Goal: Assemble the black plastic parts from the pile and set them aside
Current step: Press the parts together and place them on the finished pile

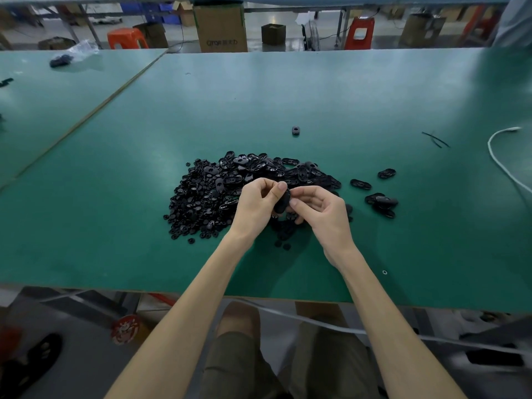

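Observation:
A pile of black plastic parts [218,191] lies in the middle of the green table [316,90], small round pieces on its left and oval pieces towards its back and right. Above the pile's near right edge, my left hand [259,201] and my right hand [319,208] meet around one black oval part [282,203]. Both pinch it between thumb and fingers. A few oval parts [381,203] lie apart from the pile on the right. One small black part [296,130] sits alone farther back.
A white cable [499,159] curves along the table's right side, with thin black strips [436,139] near it. A plastic bag with dark parts [72,54] lies at the far left. Cardboard boxes [220,27] and red stools [126,38] stand beyond the table.

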